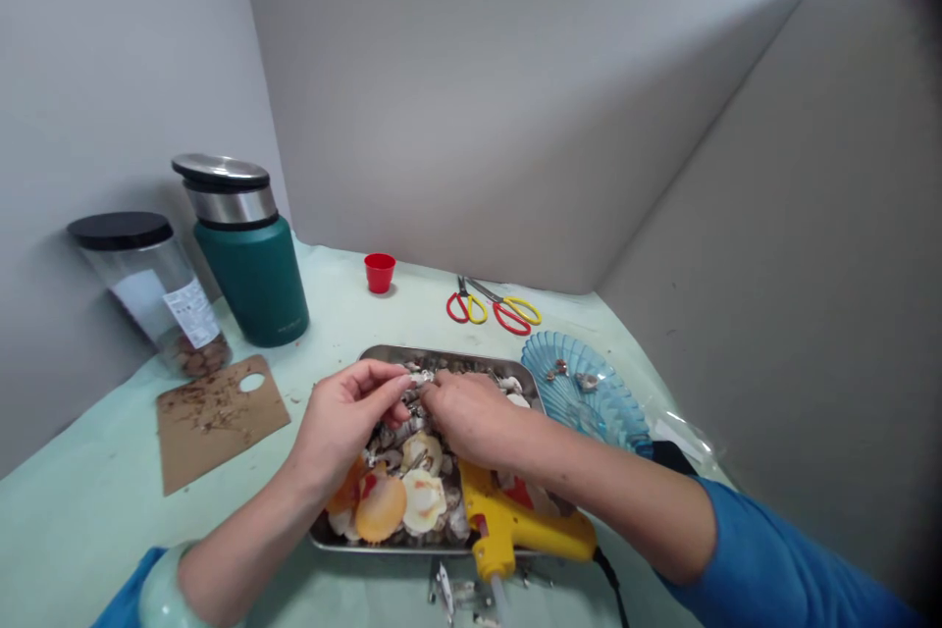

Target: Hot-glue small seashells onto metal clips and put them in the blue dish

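My left hand (360,412) is closed in a pinch above a metal tray (316,535) full of seashells. At its fingertips is a small whitish piece (419,378) that looks like a shell. Close against it, my right hand (475,417) has its fingers curled, and what they hold is hidden. Below the hands lie an orange scallop shell (381,508) and a pale scallop shell (424,500). A yellow glue gun (541,525) rests across the tray's near right side, under my right forearm.
A blue shell-shaped plate (610,402) with a few small pieces stands right. Behind are two pairs of scissors (467,304) (515,309) and a red cup (380,273). At left are a green flask (254,275), a clear jar (158,289) and a brown board (221,422).
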Demonstrator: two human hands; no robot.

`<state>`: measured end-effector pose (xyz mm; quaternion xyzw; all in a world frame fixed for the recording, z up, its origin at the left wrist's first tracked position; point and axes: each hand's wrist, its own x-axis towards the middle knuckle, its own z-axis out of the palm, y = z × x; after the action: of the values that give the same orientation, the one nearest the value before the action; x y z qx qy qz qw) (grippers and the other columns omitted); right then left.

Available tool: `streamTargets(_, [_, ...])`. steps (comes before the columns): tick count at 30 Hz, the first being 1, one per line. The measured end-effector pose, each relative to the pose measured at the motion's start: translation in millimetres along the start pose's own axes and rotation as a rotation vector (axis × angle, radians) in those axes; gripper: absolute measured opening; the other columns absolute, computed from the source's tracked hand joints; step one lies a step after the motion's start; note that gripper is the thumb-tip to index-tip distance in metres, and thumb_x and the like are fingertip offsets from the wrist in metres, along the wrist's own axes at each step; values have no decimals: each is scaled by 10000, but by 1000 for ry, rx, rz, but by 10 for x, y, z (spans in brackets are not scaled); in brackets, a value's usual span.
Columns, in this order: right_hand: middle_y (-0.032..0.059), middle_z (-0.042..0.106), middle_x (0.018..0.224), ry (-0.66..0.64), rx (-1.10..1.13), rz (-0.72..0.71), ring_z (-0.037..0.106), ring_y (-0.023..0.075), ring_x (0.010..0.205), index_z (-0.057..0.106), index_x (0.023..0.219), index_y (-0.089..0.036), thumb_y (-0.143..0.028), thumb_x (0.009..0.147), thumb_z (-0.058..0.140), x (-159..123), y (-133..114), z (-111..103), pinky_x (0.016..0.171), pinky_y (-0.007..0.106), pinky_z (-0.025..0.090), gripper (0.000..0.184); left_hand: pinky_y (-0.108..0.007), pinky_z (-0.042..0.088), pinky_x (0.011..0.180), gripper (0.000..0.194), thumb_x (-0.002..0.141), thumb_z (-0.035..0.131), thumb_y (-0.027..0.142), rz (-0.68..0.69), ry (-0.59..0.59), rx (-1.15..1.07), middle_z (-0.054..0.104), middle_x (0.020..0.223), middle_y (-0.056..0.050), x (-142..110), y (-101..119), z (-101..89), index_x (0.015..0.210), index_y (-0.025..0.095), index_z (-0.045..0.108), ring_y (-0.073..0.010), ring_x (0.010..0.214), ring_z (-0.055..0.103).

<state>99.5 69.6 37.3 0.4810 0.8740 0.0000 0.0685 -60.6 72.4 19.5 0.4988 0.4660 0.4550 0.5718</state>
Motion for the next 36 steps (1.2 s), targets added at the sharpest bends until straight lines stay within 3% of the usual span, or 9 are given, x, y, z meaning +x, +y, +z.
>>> streamTargets(5, [139,696,916,-108,40,93,675,283,831,634,935,-116,-63,694,576,-3,-43,-148,637,309,497,253,-187,436,542,244,692,706,354,-1,5,6,648,528,7,1,14,3,806,146,651,-105,517,551])
streamTargets(9, [145,709,908,-192,95,107,674,285,840,667,877,-131,-78,710,577,-21,8,-213,624,292,464,197,-189,437,539,248,691,706,362,2,8,0,644,521,10,3,10,8,803,148,650,-106,512,548])
streamTargets(11, [130,704,904,-174,137,117,663,267,835,671,853,-151,-86,711,583,-63,99,-210,625,284,441,179,-190,436,542,248,691,706,362,-1,11,1,643,519,12,4,2,6,806,149,649,-106,512,551])
streamTargets(13, [92,689,896,-64,237,136,639,221,816,660,833,-174,-81,714,580,-125,209,-203,638,266,420,171,-191,434,545,250,692,707,362,-8,16,3,643,518,12,5,-4,1,808,148,648,-105,512,552])
streamTargets(17, [0,618,739,181,785,256,549,108,643,597,788,-181,-133,755,590,-269,307,-213,577,214,397,59,-200,438,554,261,689,712,360,-14,23,-5,648,530,8,-9,29,-3,825,145,653,-110,516,557])
streamTargets(21, [-73,500,580,170,1627,306,423,51,443,524,808,-178,-261,735,669,-364,154,-195,403,159,323,182,-199,439,567,238,707,707,347,-5,15,-30,642,534,13,-76,111,25,833,152,656,-106,523,554])
streamTargets(24, [-79,508,538,221,1883,265,409,37,419,537,815,-167,-281,689,724,-388,39,-136,380,137,306,253,-203,440,562,211,717,704,334,-21,-9,-74,628,524,17,-140,135,65,824,157,659,-106,517,550])
streamTargets(31, [-64,545,508,274,1883,334,442,36,407,565,794,-150,-280,663,757,-413,63,-66,386,134,321,266,-183,426,526,182,718,714,313,-109,-43,-188,620,523,17,-179,51,124,810,162,668,-88,494,540])
streamTargets(36, [-73,542,513,221,1842,364,467,41,416,580,780,-154,-261,668,744,-422,92,-52,402,143,334,226,-162,399,468,178,710,725,323,-158,-31,-148,607,485,23,-169,24,136,801,175,687,-81,464,525])
